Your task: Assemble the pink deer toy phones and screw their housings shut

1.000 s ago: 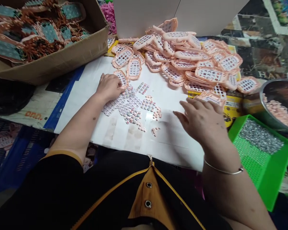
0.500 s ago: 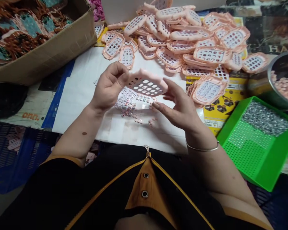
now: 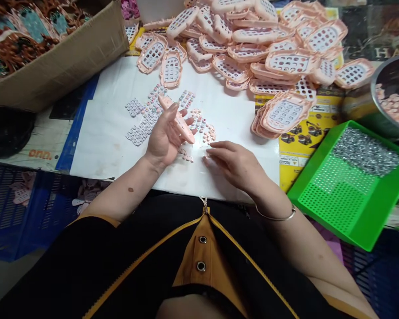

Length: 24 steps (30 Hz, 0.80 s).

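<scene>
L hand (image 3: 166, 137) grips pink plastic keypad shell (image 3: 178, 120) edge-on, just above white paper sheet (image 3: 99, 133); R hand (image 3: 234, 164) fingers loosely apart, tips on sheet nr small button pieces (image 3: 209, 133)

Small assembly workshop, piecework bench: a white sheet (image 3: 113, 133) is covering the work surface, and everything is lying around it in bulk. Beyond the sheet's far edge a heap of identical pink toy-phone shells (image 3: 252, 48) is piling up; off its far-left corner a cardboard box (image 3: 63, 66) is holding brown and teal parts of a like shape; on the sheet itself rows of small keypad pieces (image 3: 146, 119) are lying loose. To the sheet's right a green perforated tray (image 3: 335, 208) is carrying tiny metal parts, with a steel bowl (image 3: 382, 79) of pink bits behind it.
</scene>
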### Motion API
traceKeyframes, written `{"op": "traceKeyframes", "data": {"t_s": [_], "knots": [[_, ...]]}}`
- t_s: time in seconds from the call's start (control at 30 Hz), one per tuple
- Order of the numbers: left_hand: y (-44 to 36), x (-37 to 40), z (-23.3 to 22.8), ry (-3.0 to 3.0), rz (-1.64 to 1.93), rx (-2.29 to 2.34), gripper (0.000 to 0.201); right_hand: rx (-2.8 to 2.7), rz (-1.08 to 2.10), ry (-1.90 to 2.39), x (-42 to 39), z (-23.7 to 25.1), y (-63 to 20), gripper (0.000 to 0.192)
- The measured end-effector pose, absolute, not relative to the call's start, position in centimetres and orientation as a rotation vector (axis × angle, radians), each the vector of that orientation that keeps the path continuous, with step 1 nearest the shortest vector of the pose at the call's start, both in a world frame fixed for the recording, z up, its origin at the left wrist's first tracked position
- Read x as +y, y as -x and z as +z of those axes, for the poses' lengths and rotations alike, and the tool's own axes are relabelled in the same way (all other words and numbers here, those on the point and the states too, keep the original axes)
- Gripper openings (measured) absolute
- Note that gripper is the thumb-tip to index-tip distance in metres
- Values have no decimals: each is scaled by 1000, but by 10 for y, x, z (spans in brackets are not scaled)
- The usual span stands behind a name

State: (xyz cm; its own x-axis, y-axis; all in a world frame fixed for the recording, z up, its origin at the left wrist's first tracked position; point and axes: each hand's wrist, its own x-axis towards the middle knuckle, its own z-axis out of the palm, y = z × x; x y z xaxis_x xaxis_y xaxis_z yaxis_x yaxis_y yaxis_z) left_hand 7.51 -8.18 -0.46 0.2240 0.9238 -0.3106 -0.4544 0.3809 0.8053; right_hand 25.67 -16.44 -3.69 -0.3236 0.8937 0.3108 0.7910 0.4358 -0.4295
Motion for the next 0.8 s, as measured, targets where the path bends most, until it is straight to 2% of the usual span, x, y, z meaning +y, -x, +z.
{"op": "traceKeyframes", "data": {"t_s": [0.13, 0.27, 0.37, 0.57, 0.67, 0.8], "knots": [[-72, -84, -9, -678, 908, 852, 49, -2539, 57, 1559, -167, -43, -254, 30], [-75, -90, -14, -677, 813, 819, 56, -2431, -42, 1646, -161, -50, -247, 30], [-71, -92, -18, -661, 772, 772, 59, -2177, 114, 1655, -157, -56, -252, 32], [-65, -91, -26, -602, 743, 680, 56, -1537, 662, 1517, -154, -58, -261, 8], [-66, -93, -30, -585, 678, 610, 54, -1214, 898, 1286, -153, -53, -256, 17], [-67, -98, -34, -575, 606, 535, 53, -1187, 891, 1216, -156, -45, -243, 20]]}}
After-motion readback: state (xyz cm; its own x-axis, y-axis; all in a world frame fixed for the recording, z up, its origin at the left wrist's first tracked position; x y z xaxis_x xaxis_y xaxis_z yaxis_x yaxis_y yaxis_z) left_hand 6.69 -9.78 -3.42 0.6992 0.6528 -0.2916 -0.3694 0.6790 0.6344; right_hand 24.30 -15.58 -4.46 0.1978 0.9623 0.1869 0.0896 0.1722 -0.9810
